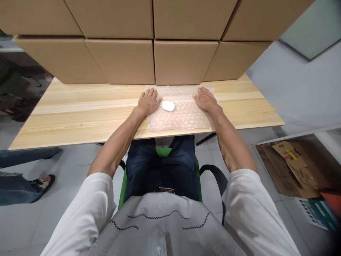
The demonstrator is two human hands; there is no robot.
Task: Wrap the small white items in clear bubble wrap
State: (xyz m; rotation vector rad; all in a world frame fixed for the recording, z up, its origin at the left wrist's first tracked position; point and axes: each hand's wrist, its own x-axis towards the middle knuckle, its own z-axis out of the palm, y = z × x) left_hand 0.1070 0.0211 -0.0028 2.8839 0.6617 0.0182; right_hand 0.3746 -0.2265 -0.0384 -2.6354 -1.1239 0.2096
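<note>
White case (pixel 168 106) on bubble wrap (pixel 183 119), beside flat left hand (pixel 149 101), flat right hand (pixel 206 99) farther

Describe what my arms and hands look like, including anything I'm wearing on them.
Your left hand and right hand are bare, with no gloves, rings or watch visible. The forearms are uncovered too, with no visible markings. The left sleeve and right sleeve are white, loose and short, ending near the elbows with plain edges.

White oval object (pixel 168 106), atop flat bubble wrap (pixel 183 118)
</note>
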